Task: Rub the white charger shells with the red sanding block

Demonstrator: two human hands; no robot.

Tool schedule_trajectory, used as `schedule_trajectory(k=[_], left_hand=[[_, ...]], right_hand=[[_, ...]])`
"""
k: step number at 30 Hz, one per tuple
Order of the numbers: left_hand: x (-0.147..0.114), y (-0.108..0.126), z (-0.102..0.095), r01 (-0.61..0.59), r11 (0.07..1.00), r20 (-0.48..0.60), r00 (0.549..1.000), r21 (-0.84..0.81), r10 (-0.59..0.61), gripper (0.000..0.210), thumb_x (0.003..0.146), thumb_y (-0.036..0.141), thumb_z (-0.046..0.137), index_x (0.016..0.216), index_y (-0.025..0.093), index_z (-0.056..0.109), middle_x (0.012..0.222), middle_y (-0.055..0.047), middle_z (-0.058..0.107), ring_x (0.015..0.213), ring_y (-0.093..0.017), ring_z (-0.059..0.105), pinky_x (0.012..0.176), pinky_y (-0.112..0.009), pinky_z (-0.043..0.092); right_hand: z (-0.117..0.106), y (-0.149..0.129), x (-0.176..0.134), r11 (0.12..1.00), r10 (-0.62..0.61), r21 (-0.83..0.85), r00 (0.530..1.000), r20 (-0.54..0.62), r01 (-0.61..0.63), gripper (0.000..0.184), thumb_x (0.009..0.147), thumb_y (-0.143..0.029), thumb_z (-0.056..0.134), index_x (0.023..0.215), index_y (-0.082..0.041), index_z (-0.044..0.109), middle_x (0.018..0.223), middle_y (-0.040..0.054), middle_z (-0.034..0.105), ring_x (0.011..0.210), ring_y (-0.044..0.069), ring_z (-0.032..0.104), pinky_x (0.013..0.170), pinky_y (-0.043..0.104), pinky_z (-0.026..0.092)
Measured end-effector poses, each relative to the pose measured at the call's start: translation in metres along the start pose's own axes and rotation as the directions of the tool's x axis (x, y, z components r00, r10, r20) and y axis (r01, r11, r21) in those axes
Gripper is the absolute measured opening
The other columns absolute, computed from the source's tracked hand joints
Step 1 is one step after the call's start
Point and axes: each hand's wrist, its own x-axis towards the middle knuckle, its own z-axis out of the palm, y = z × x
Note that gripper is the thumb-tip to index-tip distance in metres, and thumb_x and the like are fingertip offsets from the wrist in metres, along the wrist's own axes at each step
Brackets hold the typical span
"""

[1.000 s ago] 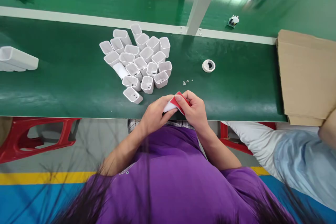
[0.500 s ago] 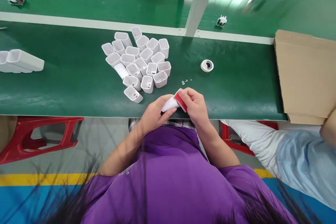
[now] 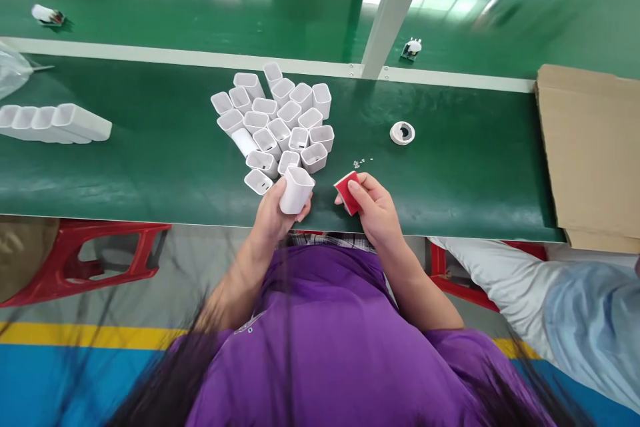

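Note:
My left hand (image 3: 273, 213) is wrapped round a white plastic casing (image 3: 297, 191), a hollow shell like a charger housing, with its open end tilted up. In my right hand (image 3: 374, 203) a small red flat pad (image 3: 349, 193) with a pale edge is pinched between thumb and fingers. The pad and the held casing are apart. Just beyond my left hand stands a cluster of similar white casings (image 3: 279, 130), most with their open ends up and one lying on its side (image 3: 245, 143). A few tiny white scraps (image 3: 357, 164) lie on the bench beyond my right hand.
On the green bench (image 3: 465, 173) are a white tape roll (image 3: 402, 133), a row of casings (image 3: 83, 123) at left and cardboard (image 3: 590, 160) at right. A metal post (image 3: 395, 13) rises behind. Small electronic parts (image 3: 411, 49) sit farther back. Another person's legs (image 3: 520, 293) are at right.
My hands have moved apart. The casing has swung left and turned open end up in my left hand, while the red pad has come off it in my right hand.

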Motion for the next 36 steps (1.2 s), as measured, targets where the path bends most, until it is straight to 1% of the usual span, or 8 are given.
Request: schedule_trajectory(k=[5,9,12,15,19,27,31,36], left_hand=[[-0.003,-0.001,-0.005,0.057,0.998,0.103,0.993,-0.011,-0.055,0.059,0.082,0.074,0.053,0.091,0.016,0.064,0.056,0.002,0.053,0.039,-0.009,0.041,0.036,-0.025,0.03],[-0.003,-0.008,-0.01,-0.066,0.997,0.145,0.988,0.049,0.058,0.056,0.079,0.069,0.066,0.103,0.018,0.062,0.068,0.0,0.063,0.05,-0.012,0.056,0.042,-0.024,0.043],[-0.004,-0.011,-0.01,-0.201,0.971,0.172,0.969,0.131,0.178,0.05,0.077,0.054,0.077,0.11,0.021,0.061,0.092,-0.004,0.071,0.071,-0.016,0.068,0.054,-0.024,0.054],[-0.008,-0.013,-0.009,-0.312,0.906,0.212,0.943,0.285,0.258,0.047,0.077,0.046,0.08,0.112,0.021,0.062,0.111,-0.009,0.071,0.094,-0.021,0.071,0.073,-0.029,0.06],[-0.012,-0.016,-0.008,-0.437,0.769,0.289,0.897,0.466,0.335,0.052,0.08,0.041,0.077,0.125,0.021,0.058,0.117,-0.01,0.069,0.107,-0.023,0.068,0.092,-0.036,0.057],[-0.011,-0.02,-0.007,-0.523,0.583,0.291,0.846,0.622,0.448,0.041,0.085,0.048,0.071,0.114,0.021,0.062,0.111,-0.01,0.071,0.104,-0.024,0.068,0.092,-0.039,0.057],[-0.011,-0.019,-0.006,-0.592,0.547,0.397,0.804,0.592,0.442,0.033,0.089,0.032,0.067,0.119,0.02,0.062,0.117,-0.011,0.071,0.11,-0.023,0.067,0.095,-0.038,0.057],[-0.012,-0.016,-0.004,-0.517,0.628,0.453,0.847,0.582,0.278,0.026,0.083,0.023,0.068,0.109,0.018,0.064,0.107,-0.009,0.072,0.097,-0.023,0.07,0.085,-0.036,0.059]], right_hand=[[0.015,-0.005,-0.003,1.0,-0.018,0.006,0.995,0.094,0.018,0.035,0.088,-0.057,0.062,0.086,-0.022,0.06,0.071,-0.0004,0.069,0.059,0.011,0.057,0.057,0.024,0.047],[0.018,-0.007,-0.005,0.992,-0.126,0.026,0.988,0.092,0.124,0.033,0.091,-0.055,0.06,0.091,-0.023,0.064,0.072,-0.0011,0.067,0.057,0.011,0.056,0.055,0.024,0.047],[0.012,-0.006,-0.006,0.966,-0.229,-0.113,0.973,0.038,0.232,0.032,0.091,-0.054,0.06,0.098,-0.024,0.069,0.083,0.0017,0.069,0.065,0.014,0.059,0.062,0.028,0.05],[0.003,-0.007,-0.008,0.89,-0.323,-0.313,0.943,0.079,0.331,0.032,0.092,-0.052,0.06,0.103,-0.025,0.074,0.086,0.0035,0.069,0.074,0.017,0.061,0.071,0.032,0.052],[-0.004,-0.009,-0.013,0.796,-0.391,-0.404,0.892,0.227,0.451,0.026,0.094,-0.041,0.061,0.107,-0.025,0.076,0.082,0.0025,0.067,0.072,0.016,0.06,0.07,0.03,0.052],[0.003,-0.001,-0.026,0.662,-0.454,-0.569,0.865,0.213,0.488,0.022,0.09,-0.037,0.068,0.108,-0.027,0.076,0.085,0.0028,0.069,0.069,0.015,0.061,0.066,0.028,0.053],[0.004,0.001,-0.022,0.65,-0.524,-0.552,0.834,0.173,0.522,0.015,0.091,-0.034,0.068,0.1,-0.028,0.078,0.083,0.0026,0.071,0.067,0.015,0.063,0.064,0.028,0.053],[0.01,-0.006,-0.007,0.721,-0.465,-0.506,0.872,0.153,0.473,0.015,0.09,-0.038,0.069,0.094,-0.028,0.079,0.085,0.0034,0.075,0.071,0.017,0.065,0.069,0.032,0.055]])
